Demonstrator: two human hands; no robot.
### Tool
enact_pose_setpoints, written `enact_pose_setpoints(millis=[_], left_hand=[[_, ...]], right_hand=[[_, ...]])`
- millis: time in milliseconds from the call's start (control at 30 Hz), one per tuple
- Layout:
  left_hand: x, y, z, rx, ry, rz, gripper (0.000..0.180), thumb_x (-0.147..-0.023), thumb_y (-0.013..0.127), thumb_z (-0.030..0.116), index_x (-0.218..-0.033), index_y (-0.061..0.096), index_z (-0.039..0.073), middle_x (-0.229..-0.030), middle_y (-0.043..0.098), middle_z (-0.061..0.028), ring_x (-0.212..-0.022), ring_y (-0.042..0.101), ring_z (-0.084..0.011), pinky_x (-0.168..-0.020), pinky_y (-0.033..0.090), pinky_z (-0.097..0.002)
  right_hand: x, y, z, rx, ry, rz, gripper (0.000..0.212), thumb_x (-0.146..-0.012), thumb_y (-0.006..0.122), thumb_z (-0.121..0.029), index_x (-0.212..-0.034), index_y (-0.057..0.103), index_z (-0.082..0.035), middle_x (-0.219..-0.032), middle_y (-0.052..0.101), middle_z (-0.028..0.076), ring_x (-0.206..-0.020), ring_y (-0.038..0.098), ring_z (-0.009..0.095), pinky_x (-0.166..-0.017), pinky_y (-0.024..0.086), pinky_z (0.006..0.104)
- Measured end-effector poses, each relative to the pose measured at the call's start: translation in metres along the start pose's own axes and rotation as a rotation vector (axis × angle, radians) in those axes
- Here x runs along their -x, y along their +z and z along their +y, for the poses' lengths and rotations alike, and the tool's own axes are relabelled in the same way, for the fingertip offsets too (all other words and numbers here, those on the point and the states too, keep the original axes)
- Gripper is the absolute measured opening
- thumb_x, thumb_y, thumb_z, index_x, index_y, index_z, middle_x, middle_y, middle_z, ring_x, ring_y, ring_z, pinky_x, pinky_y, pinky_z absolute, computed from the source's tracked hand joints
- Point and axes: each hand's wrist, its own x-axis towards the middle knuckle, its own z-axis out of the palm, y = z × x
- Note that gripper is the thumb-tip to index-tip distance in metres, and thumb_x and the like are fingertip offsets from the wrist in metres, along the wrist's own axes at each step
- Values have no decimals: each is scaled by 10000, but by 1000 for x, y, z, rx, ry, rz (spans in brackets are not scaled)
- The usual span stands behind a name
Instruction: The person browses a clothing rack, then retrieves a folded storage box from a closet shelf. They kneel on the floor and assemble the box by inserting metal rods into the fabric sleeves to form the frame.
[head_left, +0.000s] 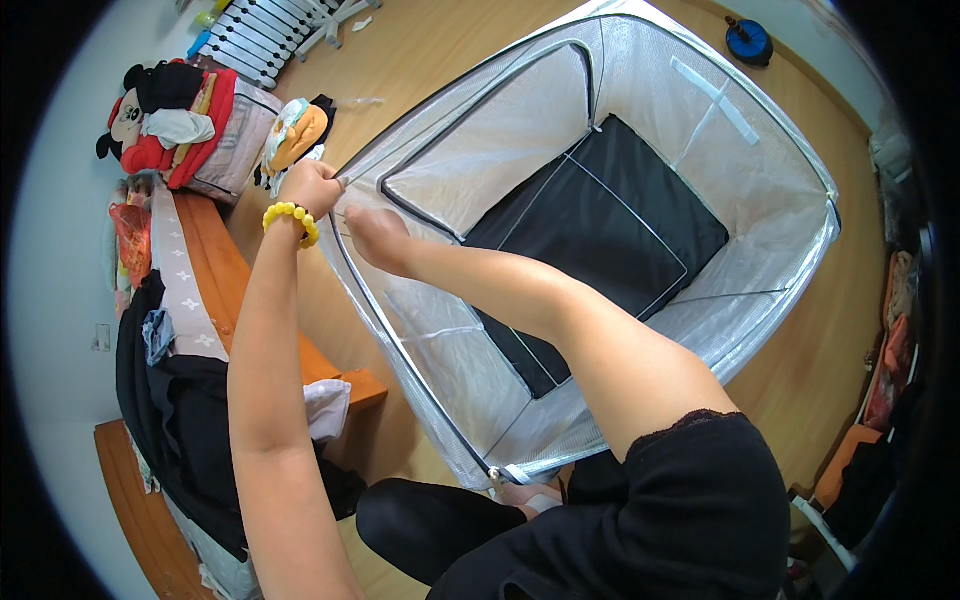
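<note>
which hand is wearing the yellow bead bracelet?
The left hand, gripping the mesh tent's frame edge; its wrist carries the bracelet. The right hand is bare.

I saw bare forearms; the left wrist wore a yellow bead bracelet (291, 222). A black short sleeve (700, 470) with a lace-edged hem covered the right upper arm, at five o'clock, above black trousers (420, 525).

Worn on the head, looking steeply down through a wide fisheye, with a dark round rim cutting off all four corners and straight edges bowed. Close above the forearms, which enter from the lower edge and reach toward the upper left of the frame. Only one view, taking in the white mesh enclosure (600, 230) at centre and wooden floor (800, 370) around it.
</note>
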Motion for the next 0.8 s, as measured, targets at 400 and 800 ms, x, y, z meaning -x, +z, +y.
enact_pose_setpoints(millis=[400, 800], left_hand=[[1, -1, 5, -13, -9, 10, 187, -756, 685, 163, -717, 695, -20, -575, 614, -104, -538, 581, -171, -569, 453, -319], [5, 0, 13, 30, -34, 58, 213, -750, 651, 210, -741, 699, 3, -661, 640, -182, -616, 639, -270, -629, 492, -354]], right_hand=[[-4, -9, -7, 35, 115, -4, 149, -868, 429, -79, -871, 550, 8, -796, 652, 241, -760, 653, 402, -654, 503, 501], [-9, -16, -3, 67, 102, 115, 112, -874, 482, -74, -862, 566, -1, -780, 657, 216, -738, 655, 383, -626, 506, 472]])
